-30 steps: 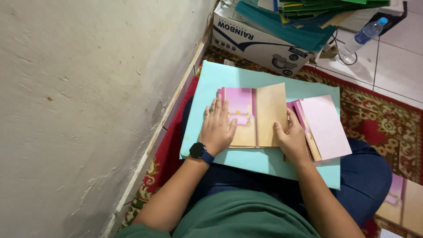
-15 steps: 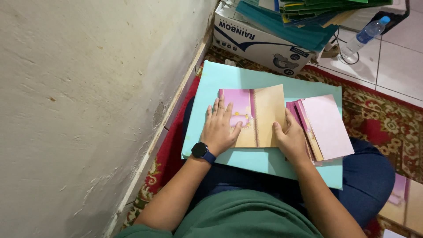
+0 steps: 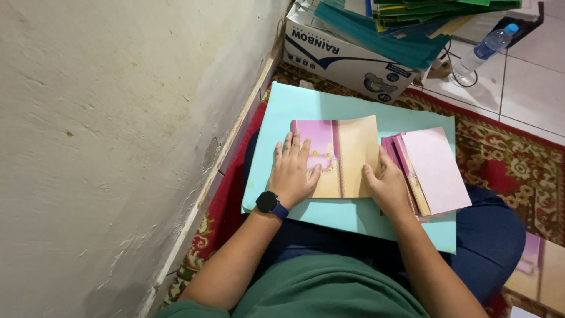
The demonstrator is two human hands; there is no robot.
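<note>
Pressing card (image 3: 344, 154) unchanged | left hand (image 3: 292, 174) flat | right hand (image 3: 388, 187) grip released

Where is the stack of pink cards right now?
In the head view, the stack of pink cards lies on the right part of the light blue board on the lap, just right of the right hand and the pink-and-tan card.
</note>
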